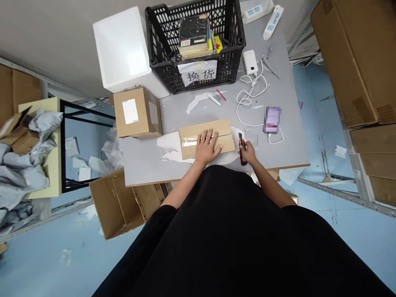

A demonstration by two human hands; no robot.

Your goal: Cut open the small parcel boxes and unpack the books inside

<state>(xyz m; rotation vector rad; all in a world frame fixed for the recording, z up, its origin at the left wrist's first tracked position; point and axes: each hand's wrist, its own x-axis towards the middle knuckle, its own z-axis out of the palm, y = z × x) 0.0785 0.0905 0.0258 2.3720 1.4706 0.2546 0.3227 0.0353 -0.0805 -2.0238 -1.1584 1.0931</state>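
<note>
A flat brown cardboard box (pixel 190 128) lies on white torn wrapping (pixel 169 145) near the front of the grey table (pixel 148 165). Clear tape runs along the middle seam of the box, shiny at its left part. My left hand (pixel 206 149) rests flat on top of the box with its fingers spread. Just beyond the right end of the box, my right hand (pixel 248 152) grips a black and red utility knife (pixel 243 160). The knife points away from me and stands apart from the box. Whether its blade is out is too small to tell.
Behind the box stand a black crate (pixel 198 55) with books, a white foam box (pixel 122 49) and a closed carton (pixel 130 113). To the right lie a phone (pixel 272 119), a white cable (pixel 244 99) and a power bank (pixel 250 62). An open carton (pixel 114 202) sits below the table's left edge.
</note>
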